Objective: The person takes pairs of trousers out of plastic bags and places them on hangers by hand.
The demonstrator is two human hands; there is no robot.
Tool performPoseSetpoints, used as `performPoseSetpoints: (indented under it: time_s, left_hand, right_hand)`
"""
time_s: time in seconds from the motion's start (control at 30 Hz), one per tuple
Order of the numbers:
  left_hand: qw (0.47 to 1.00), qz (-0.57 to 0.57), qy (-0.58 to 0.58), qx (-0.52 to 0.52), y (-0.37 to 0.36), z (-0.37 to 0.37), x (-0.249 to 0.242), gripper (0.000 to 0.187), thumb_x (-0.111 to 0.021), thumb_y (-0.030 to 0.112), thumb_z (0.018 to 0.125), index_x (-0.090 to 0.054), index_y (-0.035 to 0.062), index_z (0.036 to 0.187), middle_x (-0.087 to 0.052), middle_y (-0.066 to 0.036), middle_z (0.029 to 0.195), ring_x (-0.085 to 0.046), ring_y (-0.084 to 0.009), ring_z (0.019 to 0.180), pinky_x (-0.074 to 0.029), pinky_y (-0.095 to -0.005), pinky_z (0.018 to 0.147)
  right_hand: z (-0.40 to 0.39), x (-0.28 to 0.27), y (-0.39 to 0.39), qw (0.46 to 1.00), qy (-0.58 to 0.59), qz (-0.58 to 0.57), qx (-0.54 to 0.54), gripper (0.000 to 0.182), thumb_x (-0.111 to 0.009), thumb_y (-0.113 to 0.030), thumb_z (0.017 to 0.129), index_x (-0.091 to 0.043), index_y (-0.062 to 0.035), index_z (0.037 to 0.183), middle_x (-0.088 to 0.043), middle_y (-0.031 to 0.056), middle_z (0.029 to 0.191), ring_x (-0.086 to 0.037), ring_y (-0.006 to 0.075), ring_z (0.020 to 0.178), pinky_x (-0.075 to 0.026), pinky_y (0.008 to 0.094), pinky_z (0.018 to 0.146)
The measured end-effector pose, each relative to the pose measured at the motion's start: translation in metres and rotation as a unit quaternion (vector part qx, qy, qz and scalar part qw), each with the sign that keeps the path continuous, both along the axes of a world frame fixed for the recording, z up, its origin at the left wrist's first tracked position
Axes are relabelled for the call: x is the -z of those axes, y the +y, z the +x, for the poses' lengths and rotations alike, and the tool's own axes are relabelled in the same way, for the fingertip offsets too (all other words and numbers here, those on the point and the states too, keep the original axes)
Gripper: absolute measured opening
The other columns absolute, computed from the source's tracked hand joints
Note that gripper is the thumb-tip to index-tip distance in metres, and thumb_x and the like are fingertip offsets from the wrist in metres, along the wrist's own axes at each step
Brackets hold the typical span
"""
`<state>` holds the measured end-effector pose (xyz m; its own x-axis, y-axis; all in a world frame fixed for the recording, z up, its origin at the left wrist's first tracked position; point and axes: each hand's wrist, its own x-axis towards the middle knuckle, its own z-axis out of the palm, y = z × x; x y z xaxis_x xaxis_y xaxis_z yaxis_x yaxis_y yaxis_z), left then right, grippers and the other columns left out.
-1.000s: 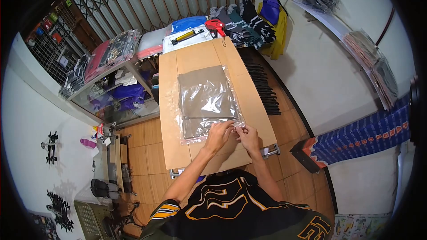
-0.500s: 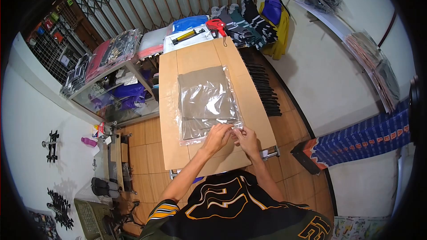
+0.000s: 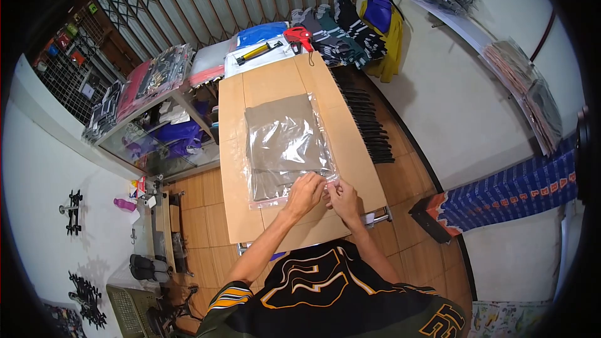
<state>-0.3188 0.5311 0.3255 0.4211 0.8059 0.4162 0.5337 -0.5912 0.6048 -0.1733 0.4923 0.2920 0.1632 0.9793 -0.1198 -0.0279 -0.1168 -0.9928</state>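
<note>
A folded grey-brown garment lies inside a clear plastic bag on the cardboard-covered table. My left hand rests at the bag's near edge, its fingers closed on the plastic toward the right corner. Close beside it, my right hand pinches the same corner between thumb and fingers. The fingertips of both hands almost meet there. Glare on the plastic hides part of the garment.
A red tape dispenser and a yellow-black hand pump lie past the table's far end. Folded dark garments are piled at the back right. A glass cabinet with bagged clothes stands left. A blue patterned box is at right.
The whole view has shifted slightly, so the table and bag appear a little further left. Both hands stay at the bag's near right corner, with only small finger movement.
</note>
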Motion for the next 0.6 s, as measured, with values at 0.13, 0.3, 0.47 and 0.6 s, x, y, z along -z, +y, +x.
performPoseSetpoints:
  time_s: [0.13, 0.3, 0.47, 0.6]
  left_hand:
    - [1.0, 0.004, 0.005, -0.004, 0.002, 0.001, 0.0, 0.007, -0.065, 0.008, 0.086, -0.064, 0.003, 0.091, -0.06, -0.012, 0.084, -0.059, -0.0323, 0.082, -0.046, -0.0406, 0.073]
    - [0.997, -0.004, -0.037, -0.066, 0.016, -0.003, -0.003, 0.007, -0.064, 0.008, 0.087, -0.064, 0.0025, 0.091, -0.061, -0.013, 0.085, -0.059, -0.0338, 0.079, -0.047, -0.0412, 0.07]
    - [1.0, -0.001, -0.007, -0.003, 0.021, -0.015, -0.016, 0.009, -0.065, 0.008, 0.087, -0.065, 0.0027, 0.094, -0.062, -0.014, 0.086, -0.06, -0.0341, 0.079, -0.048, -0.0402, 0.07]
    - [0.998, -0.069, -0.009, -0.003, 0.002, -0.021, -0.02, 0.013, -0.065, 0.008, 0.086, -0.065, 0.0028, 0.098, -0.062, -0.014, 0.084, -0.061, -0.0323, 0.079, -0.048, -0.0402, 0.072]
  right_hand:
    - [-0.001, -0.001, 0.002, 1.0, -0.023, -0.006, 0.014, 0.016, -0.057, -0.011, 0.094, -0.062, 0.0034, 0.09, -0.068, 0.0088, 0.071, -0.067, 0.0126, 0.058, -0.055, 0.0251, 0.046]
    - [-0.002, -0.007, 0.0, 0.998, -0.052, -0.037, 0.015, 0.015, -0.058, -0.011, 0.092, -0.06, 0.0026, 0.086, -0.066, 0.0095, 0.064, -0.065, 0.0135, 0.052, -0.053, 0.0267, 0.045]
    - [-0.006, -0.006, 0.0, 0.997, -0.064, -0.011, 0.041, 0.013, -0.06, -0.01, 0.088, -0.056, 0.0007, 0.082, -0.065, 0.0095, 0.061, -0.064, 0.0146, 0.049, -0.052, 0.0291, 0.046]
    - [-0.008, -0.004, 0.001, 0.993, -0.105, 0.003, 0.046, 0.017, -0.066, -0.011, 0.084, -0.053, -0.0006, 0.086, -0.066, 0.01, 0.062, -0.066, 0.0166, 0.053, -0.052, 0.031, 0.05]
